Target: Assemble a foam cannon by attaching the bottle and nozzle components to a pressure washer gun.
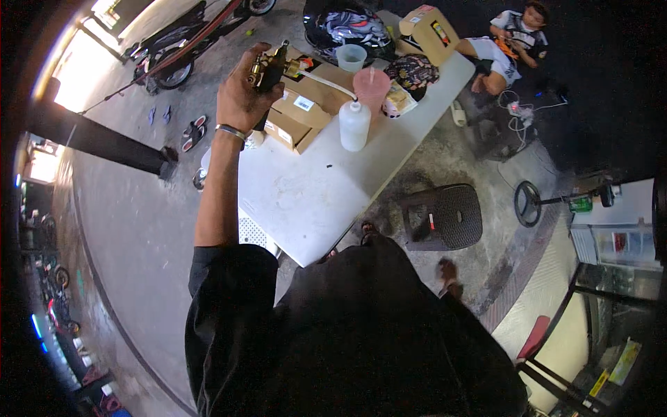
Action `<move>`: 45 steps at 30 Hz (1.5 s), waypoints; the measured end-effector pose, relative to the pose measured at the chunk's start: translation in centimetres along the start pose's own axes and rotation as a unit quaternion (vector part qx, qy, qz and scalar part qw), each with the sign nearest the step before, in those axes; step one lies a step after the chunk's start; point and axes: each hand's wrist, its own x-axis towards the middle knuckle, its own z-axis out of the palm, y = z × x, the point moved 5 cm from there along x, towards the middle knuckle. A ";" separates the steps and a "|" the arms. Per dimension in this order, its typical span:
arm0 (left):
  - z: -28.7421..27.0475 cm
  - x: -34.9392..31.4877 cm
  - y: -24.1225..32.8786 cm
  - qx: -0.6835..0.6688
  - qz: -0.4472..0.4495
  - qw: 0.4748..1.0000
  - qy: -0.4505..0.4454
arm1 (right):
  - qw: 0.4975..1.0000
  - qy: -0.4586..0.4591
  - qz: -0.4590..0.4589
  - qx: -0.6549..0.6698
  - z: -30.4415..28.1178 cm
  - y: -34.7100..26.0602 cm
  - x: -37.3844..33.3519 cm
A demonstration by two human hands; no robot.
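Raised over the far left of the white table, my left hand (243, 97) is closed around a spray gun (272, 69) with a black body and brass fittings. A white squeeze bottle (355, 126) stands upright on the table. Its pale, bent spout reaches up toward the gun's brass end; whether they touch I cannot tell. Below the gun lie brown cardboard boxes (295, 125). My right hand (448, 272) hangs low at my side, away from the table; it is dark and smeared, so its fingers do not show clearly.
The white table (299, 201) also bears a pink cup (372, 87), a clear tub (351, 57), a patterned cloth item (413, 75) and another carton (429, 35). A person (511, 48) sits beyond it. A dark woven-textured case (445, 217) lies on the floor, and a post (104, 142) stands left.
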 end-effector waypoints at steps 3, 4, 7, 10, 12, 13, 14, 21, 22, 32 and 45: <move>2.0 0.5 -0.8 -0.007 -0.088 0.996 -0.030 | 0.982 0.146 -0.123 -0.002 -7.1 -6.8 8.8; 2.3 0.5 -0.7 0.000 -0.090 0.996 -0.022 | 0.959 0.140 -0.246 -0.007 -7.8 -9.6 10.4; 2.8 0.3 -0.4 0.018 -0.112 0.993 -0.042 | 0.924 0.138 -0.355 0.020 -8.0 -15.1 14.1; 2.8 0.0 0.1 0.002 -0.132 0.990 -0.054 | 0.971 0.050 -0.232 0.010 -5.2 -18.0 17.7; 2.4 0.1 0.7 0.012 -0.117 0.993 -0.032 | 0.957 -0.201 -0.112 0.177 -1.2 -19.3 19.0; 2.3 0.1 1.0 0.012 -0.119 0.992 -0.028 | 0.956 -0.207 -0.113 0.173 -0.2 -19.9 19.2; 2.2 0.1 1.3 0.012 -0.120 0.992 -0.025 | 0.957 -0.223 -0.115 0.144 1.0 -20.4 19.2; 2.3 0.2 3.0 0.031 -0.124 0.992 0.021 | 0.962 -0.262 -0.078 -0.023 4.4 -18.2 16.9; 2.6 0.1 3.0 0.023 -0.143 0.989 0.017 | 0.963 -0.259 -0.066 -0.041 3.8 -17.3 16.7; 3.4 -0.1 3.5 0.064 -0.131 0.989 0.008 | 0.966 -0.236 -0.013 -0.109 -0.7 -13.0 17.3; 3.2 0.0 3.4 0.099 -0.158 0.982 -0.007 | 0.968 -0.206 -0.091 -0.115 1.5 -19.9 17.2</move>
